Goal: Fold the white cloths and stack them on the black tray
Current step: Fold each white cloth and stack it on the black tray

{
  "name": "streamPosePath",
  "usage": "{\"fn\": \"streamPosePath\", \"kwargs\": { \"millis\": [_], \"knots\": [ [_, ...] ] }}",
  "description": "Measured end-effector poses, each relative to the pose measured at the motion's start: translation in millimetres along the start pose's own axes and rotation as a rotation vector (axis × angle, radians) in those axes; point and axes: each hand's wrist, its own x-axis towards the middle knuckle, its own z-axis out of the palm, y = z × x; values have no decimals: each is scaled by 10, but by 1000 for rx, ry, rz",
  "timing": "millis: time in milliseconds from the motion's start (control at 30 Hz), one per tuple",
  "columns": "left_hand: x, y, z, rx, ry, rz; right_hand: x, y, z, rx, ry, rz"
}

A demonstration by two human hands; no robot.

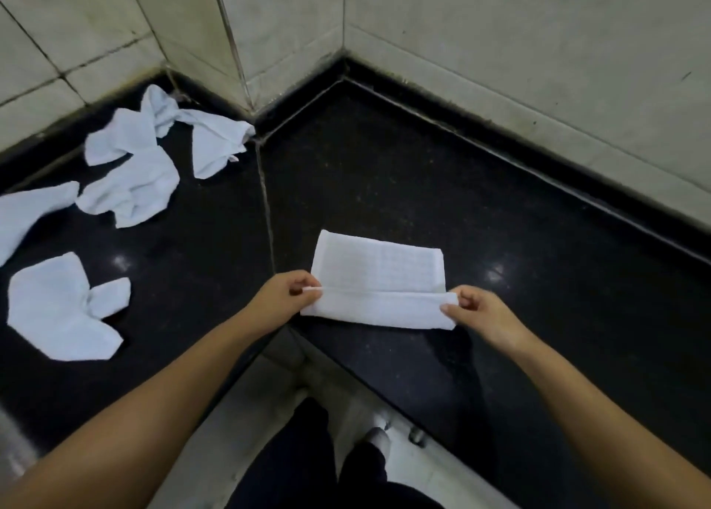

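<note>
A white cloth (379,273) lies flat on the black stone counter (442,200), its near edge turned over into a narrow fold. My left hand (286,297) pinches the left end of that folded edge. My right hand (477,314) pinches the right end between thumb and fingers. Several crumpled white cloths lie to the left: one heap (132,189) in the middle, one (215,139) near the wall corner, one (63,308) near the front left and one (23,216) at the left border. No black tray is in view.
Tiled walls (500,46) close the counter at the back and right, with a jutting wall corner (246,66) at the back centre. The counter's front edge (346,374) forms an inward angle just below my hands. Below it are pale floor and my legs.
</note>
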Motion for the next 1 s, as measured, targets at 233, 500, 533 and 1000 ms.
{"fn": "streamPosePath", "kwargs": {
  "millis": [233, 500, 533, 1000],
  "knots": [
    [705, 285, 25, 179, 207, 19, 584, -178, -97, -68, 299, 103],
    [1108, 65, 58, 590, 285, 60, 960, -330, 154, -680, 396, 153],
    [1056, 42, 59, 587, 311, 62, 1003, -410, 183, -753, 382, 93],
    [532, -138, 146, 699, 279, -53, 1561, -1344, 1110, -857, -254, -184]
  ]
}}
